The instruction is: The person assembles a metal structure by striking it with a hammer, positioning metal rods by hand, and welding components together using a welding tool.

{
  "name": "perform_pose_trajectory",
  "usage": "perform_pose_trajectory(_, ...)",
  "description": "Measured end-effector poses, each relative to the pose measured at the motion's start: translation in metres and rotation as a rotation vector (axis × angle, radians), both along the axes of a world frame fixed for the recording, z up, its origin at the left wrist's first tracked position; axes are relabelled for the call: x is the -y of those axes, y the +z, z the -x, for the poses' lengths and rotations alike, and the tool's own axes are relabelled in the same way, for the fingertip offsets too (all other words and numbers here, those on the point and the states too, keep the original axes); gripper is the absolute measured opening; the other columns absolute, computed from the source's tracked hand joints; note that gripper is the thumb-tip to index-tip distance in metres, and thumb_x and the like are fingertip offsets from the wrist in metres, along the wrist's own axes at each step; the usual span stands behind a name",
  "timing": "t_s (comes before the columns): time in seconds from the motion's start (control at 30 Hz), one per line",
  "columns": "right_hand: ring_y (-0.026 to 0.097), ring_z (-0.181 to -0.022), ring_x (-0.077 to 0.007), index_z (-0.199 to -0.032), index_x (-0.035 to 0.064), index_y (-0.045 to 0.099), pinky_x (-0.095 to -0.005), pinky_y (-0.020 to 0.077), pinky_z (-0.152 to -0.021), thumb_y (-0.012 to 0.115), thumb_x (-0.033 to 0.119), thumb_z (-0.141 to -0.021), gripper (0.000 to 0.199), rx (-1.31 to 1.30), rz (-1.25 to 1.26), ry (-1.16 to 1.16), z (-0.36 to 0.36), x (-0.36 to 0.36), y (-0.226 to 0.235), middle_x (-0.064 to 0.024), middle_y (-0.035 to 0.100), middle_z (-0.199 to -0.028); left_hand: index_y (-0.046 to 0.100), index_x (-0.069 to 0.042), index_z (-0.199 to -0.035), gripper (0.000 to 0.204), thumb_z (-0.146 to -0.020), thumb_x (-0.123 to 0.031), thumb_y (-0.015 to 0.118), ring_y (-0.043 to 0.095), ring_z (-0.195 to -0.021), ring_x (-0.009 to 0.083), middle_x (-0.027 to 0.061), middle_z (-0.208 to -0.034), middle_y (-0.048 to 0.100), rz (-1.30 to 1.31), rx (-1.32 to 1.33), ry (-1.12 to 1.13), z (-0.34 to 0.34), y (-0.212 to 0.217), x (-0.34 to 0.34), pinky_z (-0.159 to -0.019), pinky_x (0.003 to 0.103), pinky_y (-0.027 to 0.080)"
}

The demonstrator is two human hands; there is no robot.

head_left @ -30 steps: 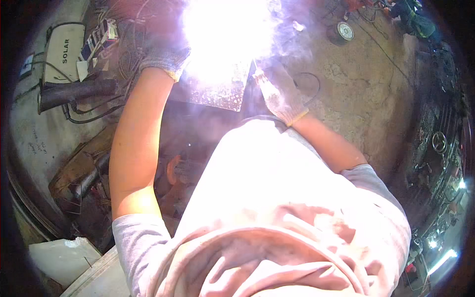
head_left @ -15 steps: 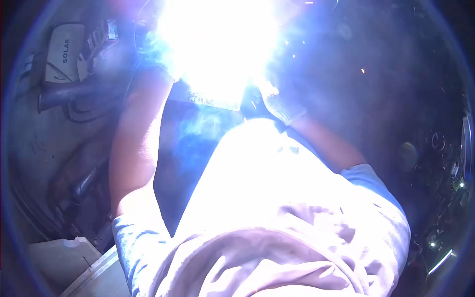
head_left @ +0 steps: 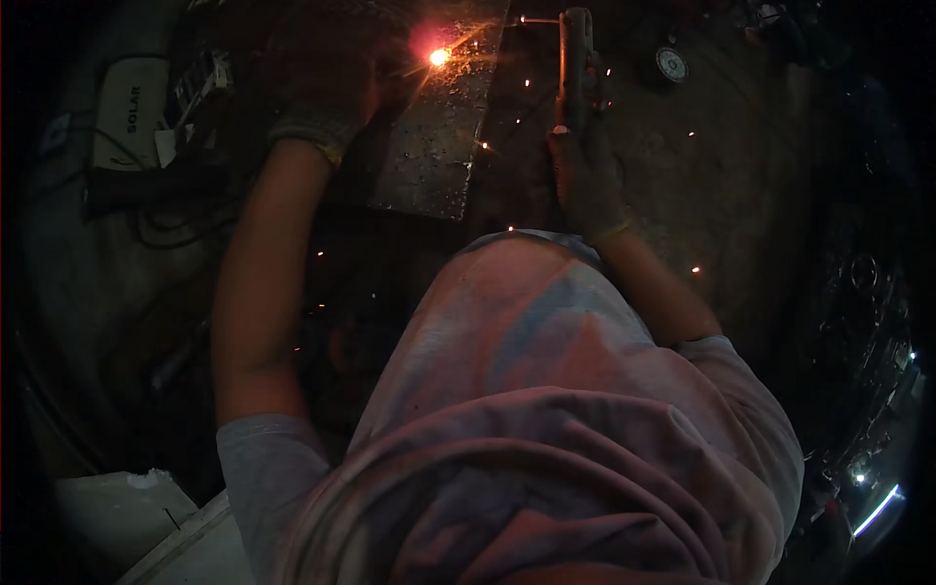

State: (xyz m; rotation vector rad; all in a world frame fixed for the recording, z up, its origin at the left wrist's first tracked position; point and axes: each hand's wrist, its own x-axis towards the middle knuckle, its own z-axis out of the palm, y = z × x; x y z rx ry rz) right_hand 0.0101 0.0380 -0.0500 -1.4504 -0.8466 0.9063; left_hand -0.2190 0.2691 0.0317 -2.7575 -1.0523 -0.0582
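Note:
A flat metal plate (head_left: 434, 146) lies on the ground in front of me, with a small orange glowing spot (head_left: 439, 57) near its far left corner and sparks scattered around. My right hand (head_left: 585, 175), in a light work glove, grips a welding electrode holder (head_left: 575, 63) that points away from me, its thin rod reaching left toward the glow. My gloved left hand (head_left: 322, 102) rests by the plate's left edge close to the glow; its fingers are lost in the dark. My pale shirt fills the lower middle.
A white box (head_left: 132, 107) and a dark hose or cable (head_left: 146, 185) lie at the left. A small round disc (head_left: 671, 63) sits on the ground at the upper right. Dark metal clutter (head_left: 868, 292) lines the right edge. A white sheet (head_left: 127, 507) lies at the lower left.
The blinding white arc glare over the plate has gone out. Only a small orange glow and flying sparks are left, and the picture has turned dark. Both hands stay about where they were.

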Motion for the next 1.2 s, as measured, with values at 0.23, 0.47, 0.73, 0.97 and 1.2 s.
perform_pose_trajectory(0.23, 0.058, -0.091, -0.0149, -0.135, 0.0018, 0.057, -0.0331, 0.0491, -0.084, 0.056, 0.036, -0.104, 0.046, 0.082, 0.113, -0.015, -0.026, 0.013, 0.009, -0.0061, 0.062, -0.103, 0.067, -0.013, -0.114, 0.033, -0.086, -0.025, 0.078, 0.068, -0.109, 0.0367, 0.0129, -0.112, 0.072, 0.135, -0.115, 0.082, -0.009, 0.017, 0.003, -0.09, 0.05, 0.058)
perform_pose_trajectory(0.47, 0.061, -0.085, -0.015, -0.126, 0.0005, 0.058, -0.0322, 0.0521, -0.077, 0.065, 0.039, -0.1, 0.047, -0.072, 0.081, -0.115, -0.054, 0.023, 0.001, -0.0061, 0.064, -0.092, 0.065, -0.018, -0.124, 0.038, -0.09, -0.031, 0.075, 0.062, -0.121, 0.0391, 0.0132, -0.125, 0.068, 0.028, -0.1, 0.088, -0.005, 0.011, 0.006, -0.097, 0.051, 0.056)
perform_pose_trajectory(0.73, 0.064, -0.062, -0.0169, -0.118, -0.0015, 0.056, -0.0324, 0.0544, -0.057, 0.078, 0.031, -0.09, 0.048, 0.276, 0.036, -0.22, -0.141, -0.028, 0.106, -0.0066, 0.065, -0.079, 0.057, -0.013, -0.141, 0.07, -0.087, -0.053, 0.075, 0.055, -0.13, 0.0413, 0.0176, -0.138, 0.062, 0.049, 0.047, 0.137, -0.014, 0.016, 0.02, -0.106, 0.054, 0.047)
perform_pose_trajectory(0.97, 0.073, -0.093, -0.0285, -0.127, 0.002, 0.061, -0.0411, 0.0562, -0.084, 0.074, 0.038, -0.093, 0.051, 0.509, -0.297, -0.213, -0.291, -0.182, 0.144, -0.017, 0.075, -0.103, 0.061, -0.011, -0.134, 0.064, -0.083, -0.046, 0.078, 0.051, -0.134, 0.0403, 0.0163, -0.138, 0.059, 0.063, -0.054, 0.136, -0.026, 0.026, 0.017, -0.105, 0.052, 0.049)
perform_pose_trajectory(1.2, 0.065, -0.115, -0.0437, -0.124, 0.0079, 0.066, -0.0494, 0.0489, -0.098, 0.068, 0.049, -0.094, 0.051, 0.648, -0.321, -0.381, -0.357, -0.349, 0.157, -0.0213, 0.072, -0.118, 0.061, -0.009, -0.134, 0.065, -0.08, -0.041, 0.078, 0.045, -0.142, 0.0393, 0.0167, -0.148, 0.054, 0.013, -0.176, 0.339, -0.051, 0.049, 0.041, -0.118, 0.051, 0.037)
